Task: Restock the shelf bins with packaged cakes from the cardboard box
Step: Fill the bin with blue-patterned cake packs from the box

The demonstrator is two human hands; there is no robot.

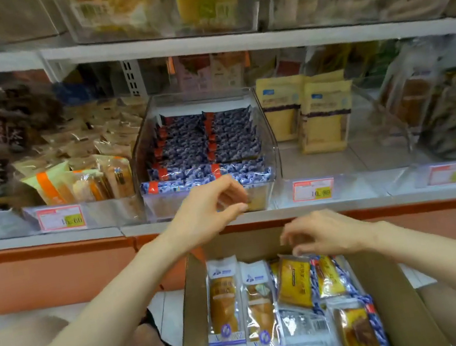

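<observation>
Cardboard box (389,281) at lower centre: our right hand (326,233) pinches a yellow cake (293,282); left hand (206,211), half-curled, holds nothing.

The left hand (211,208) reaches forward and higher, fingers loosely curved (thumb apart), while the right hand (326,236) hangs lower, fingers drooping.

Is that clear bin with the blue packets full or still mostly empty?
Nearly full. The blue packets fill the bin in two rows, front to back, close to its rim.
</observation>
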